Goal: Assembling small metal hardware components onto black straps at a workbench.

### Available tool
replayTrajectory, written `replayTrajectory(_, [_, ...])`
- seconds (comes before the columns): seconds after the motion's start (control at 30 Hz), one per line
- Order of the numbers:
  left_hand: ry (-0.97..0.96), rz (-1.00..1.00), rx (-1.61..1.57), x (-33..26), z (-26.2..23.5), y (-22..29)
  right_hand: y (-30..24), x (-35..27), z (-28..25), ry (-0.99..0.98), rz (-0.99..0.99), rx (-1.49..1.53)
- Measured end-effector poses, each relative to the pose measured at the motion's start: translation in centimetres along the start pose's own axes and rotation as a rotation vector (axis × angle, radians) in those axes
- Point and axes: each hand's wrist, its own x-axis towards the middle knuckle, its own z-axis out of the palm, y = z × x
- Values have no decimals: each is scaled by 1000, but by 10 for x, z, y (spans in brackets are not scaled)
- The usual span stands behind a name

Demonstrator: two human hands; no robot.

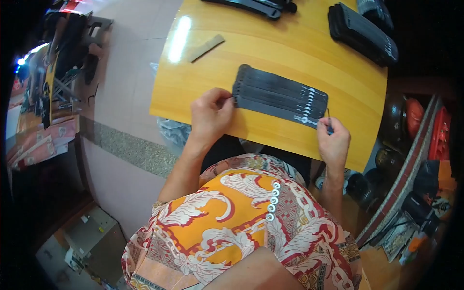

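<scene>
Patterned shirt (241, 227) nearest; left hand (211, 114) pinches black strap stack (279, 96) end, right hand (333, 142) grips opposite end.

Yellow wood table (270, 53), pale tiled floor (130, 63), maybe glare.

A grey flat strip (206, 48) is seen lying alone on the wooden surface (270, 53), near its far left part. Two stacks of black straps are laid at the far edge: one (256, 7) at the top middle, another (362, 35) toward the top right. A tiled floor (130, 72) is shown to the left, crossed by a speckled grey band (130, 150). Dark round helmets (394, 121) and red ones (415, 113) are crowded at the right. A grey box (94, 237) is placed at the lower left.
</scene>
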Motion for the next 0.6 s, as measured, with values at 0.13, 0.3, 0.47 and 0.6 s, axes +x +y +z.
replayTrajectory(0.13, [11,1,24,0,-2,-2,2,0,4,14,-2,0])
replayTrajectory(0.3, [28,3,34,0,-3,-1,-2,0,5,11,20,-8])
replayTrajectory(0.47, [27,-6,35,-1,-3,-1,-2,-2,4,23,-2,-15])
replayTrajectory(0.6, [27,-4,25,0,-1,2,1,-3,4,38,28,-34])
